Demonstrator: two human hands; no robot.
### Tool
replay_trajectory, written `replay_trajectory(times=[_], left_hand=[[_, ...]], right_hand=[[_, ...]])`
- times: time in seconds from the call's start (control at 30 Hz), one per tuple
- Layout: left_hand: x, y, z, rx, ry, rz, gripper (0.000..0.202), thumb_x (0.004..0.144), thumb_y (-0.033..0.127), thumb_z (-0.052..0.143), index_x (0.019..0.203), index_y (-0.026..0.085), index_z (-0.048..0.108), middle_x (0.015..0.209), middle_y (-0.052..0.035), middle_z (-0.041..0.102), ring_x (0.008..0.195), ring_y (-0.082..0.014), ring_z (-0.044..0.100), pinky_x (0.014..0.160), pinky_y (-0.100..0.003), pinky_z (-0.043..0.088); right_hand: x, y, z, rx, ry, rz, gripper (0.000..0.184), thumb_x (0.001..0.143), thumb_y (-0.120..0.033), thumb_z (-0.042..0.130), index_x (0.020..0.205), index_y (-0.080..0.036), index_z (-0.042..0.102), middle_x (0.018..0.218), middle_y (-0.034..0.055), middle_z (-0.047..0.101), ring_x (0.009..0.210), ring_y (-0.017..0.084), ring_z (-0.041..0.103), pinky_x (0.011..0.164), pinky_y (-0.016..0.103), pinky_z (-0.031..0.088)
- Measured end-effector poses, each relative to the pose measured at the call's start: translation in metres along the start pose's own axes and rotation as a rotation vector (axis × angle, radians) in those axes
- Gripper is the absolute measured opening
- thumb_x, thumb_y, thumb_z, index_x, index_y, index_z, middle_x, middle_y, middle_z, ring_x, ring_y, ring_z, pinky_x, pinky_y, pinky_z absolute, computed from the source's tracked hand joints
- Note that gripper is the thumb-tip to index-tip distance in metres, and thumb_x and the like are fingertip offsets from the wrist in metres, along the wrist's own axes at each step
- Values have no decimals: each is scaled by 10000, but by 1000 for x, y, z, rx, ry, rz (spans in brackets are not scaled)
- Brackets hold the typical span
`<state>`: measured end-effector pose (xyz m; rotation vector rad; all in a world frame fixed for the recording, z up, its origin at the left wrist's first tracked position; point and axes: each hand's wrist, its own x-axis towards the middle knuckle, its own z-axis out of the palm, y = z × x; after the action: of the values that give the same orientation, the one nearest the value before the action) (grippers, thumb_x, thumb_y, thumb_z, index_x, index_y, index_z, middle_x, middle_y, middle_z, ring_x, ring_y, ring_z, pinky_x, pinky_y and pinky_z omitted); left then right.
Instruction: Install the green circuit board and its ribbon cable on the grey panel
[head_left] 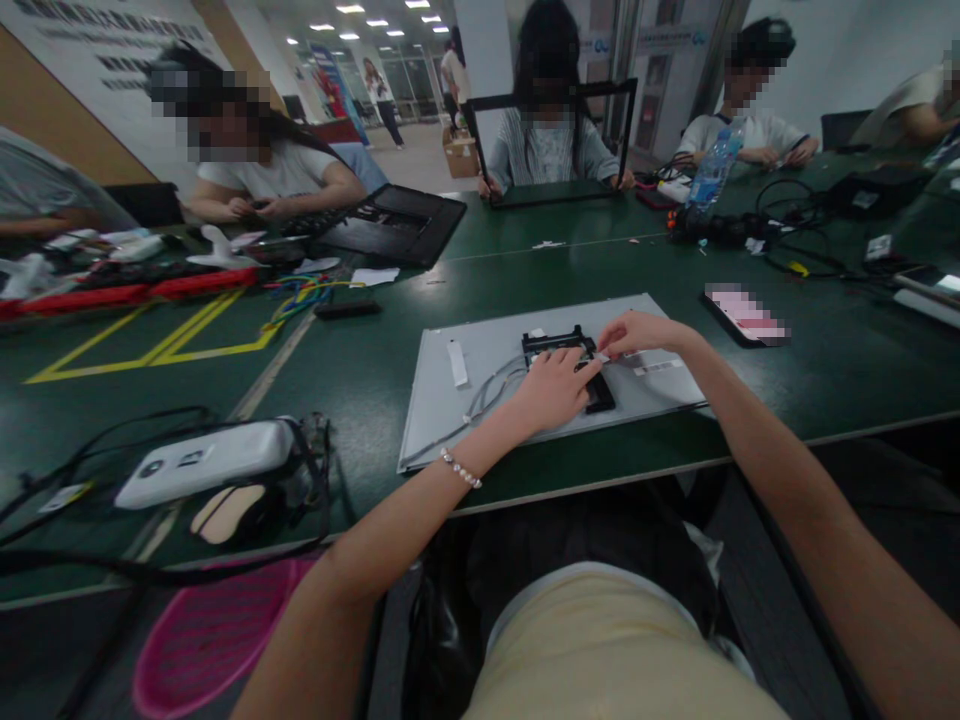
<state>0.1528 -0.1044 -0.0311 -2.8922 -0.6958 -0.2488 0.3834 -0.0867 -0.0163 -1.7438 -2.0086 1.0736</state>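
A flat grey panel (517,338) lies on the table in front of me, with a small black plastic frame-like part (602,392) on it. My left hand (555,385) rests over the black part, its fingers stretched out and touching it. My right hand (637,333) is at the part's upper right edge, thumb and fingers pinched together. A small whitish bit shows at those fingertips, too small to name. Grey cables (491,390) run from the black part across the panel to its lower left. A white strip (457,364) sits on the panel's left side.
A phone (746,315) lies to the right. At left are a white device (206,462), a computer mouse (229,513) and black cords. A pink basket (217,630) is below the table edge. Across the table, a person (551,150) holds a black rectangular frame (555,195); others sit nearby.
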Motion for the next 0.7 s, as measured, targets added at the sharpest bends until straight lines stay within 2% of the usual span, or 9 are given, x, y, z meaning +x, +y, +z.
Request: replay_trajectory(times=[0.3,0.7], left_hand=[[0,-1,2,6,8,3,439,916,278,390,1351,230,424,1366,-113,449,1182,-287,452,952,-427,354],[-1,0,1,14,12,11,429,922,281,388,1344,223,433,1348,-114,462,1175,-278,457,941,-411,360]], right_hand=[[2,3,1,4,-15,-29,189,685,-241,645,853,-182,707,787,39,721,746,180,657,656,259,491],[6,8,2,-64,-39,-79,222,691,-268,615,873,-179,706,800,30,719,745,177,650,656,253,472]])
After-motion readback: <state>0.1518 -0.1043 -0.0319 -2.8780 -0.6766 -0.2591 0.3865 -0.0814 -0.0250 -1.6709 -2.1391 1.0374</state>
